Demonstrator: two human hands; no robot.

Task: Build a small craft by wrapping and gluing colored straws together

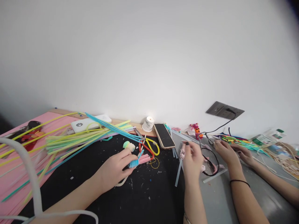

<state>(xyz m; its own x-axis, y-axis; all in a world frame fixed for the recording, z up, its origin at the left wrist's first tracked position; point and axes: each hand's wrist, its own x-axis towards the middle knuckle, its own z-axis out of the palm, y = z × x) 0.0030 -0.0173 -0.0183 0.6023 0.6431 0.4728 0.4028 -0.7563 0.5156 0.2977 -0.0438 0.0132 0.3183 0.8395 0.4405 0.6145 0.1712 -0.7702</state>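
Observation:
My left hand (116, 169) is closed around a coil of blue pipe cleaner (133, 163), its thumb and fingers pinching the coil's left side. Short pink pieces (144, 159) stick out to the right of the coil; whether they are joined to it, I cannot tell. Just above these fingers sits a small fuzzy green and cream piece (129, 146). My right hand (192, 158) grips a small pale pink glue gun (182, 151), partly hidden by the fingers. A translucent glue stick (178, 173) juts from it toward me.
Scissors with red and yellow handles (153, 147), a phone (164, 136) and a paper cup (148, 124) stand near the wall. Bundled pipe cleaners (88, 137) cover the left side. A co-worker's hands (226, 152) work at right beside a black cable (218, 165).

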